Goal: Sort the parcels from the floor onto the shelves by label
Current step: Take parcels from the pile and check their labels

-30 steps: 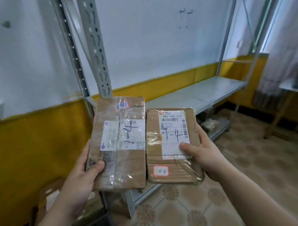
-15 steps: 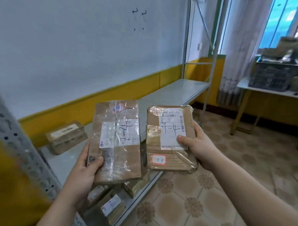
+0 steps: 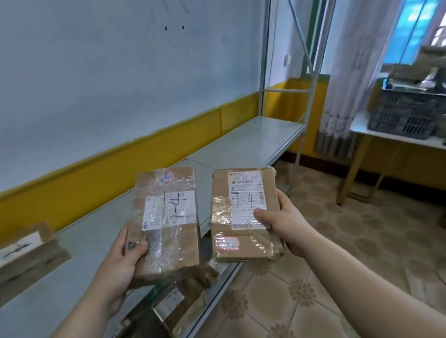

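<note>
I hold two flat brown cardboard parcels side by side above the front edge of a grey metal shelf. My left hand grips the left parcel at its lower left corner, thumb on its face; its white label reads "1-4". My right hand grips the right parcel at its right edge, thumb on the white label, also marked "1-4". Both parcels are wrapped in clear tape.
Another taped parcel lies on the shelf at the far left. More parcels sit on a lower shelf under my hands. Shelf uprights stand at the back. A white table with a grey crate is at right.
The view has swung right along the shelf: the near upright has left the frame, the shelf surface and the table with the crate came in. Both parcels stay in my hands.
</note>
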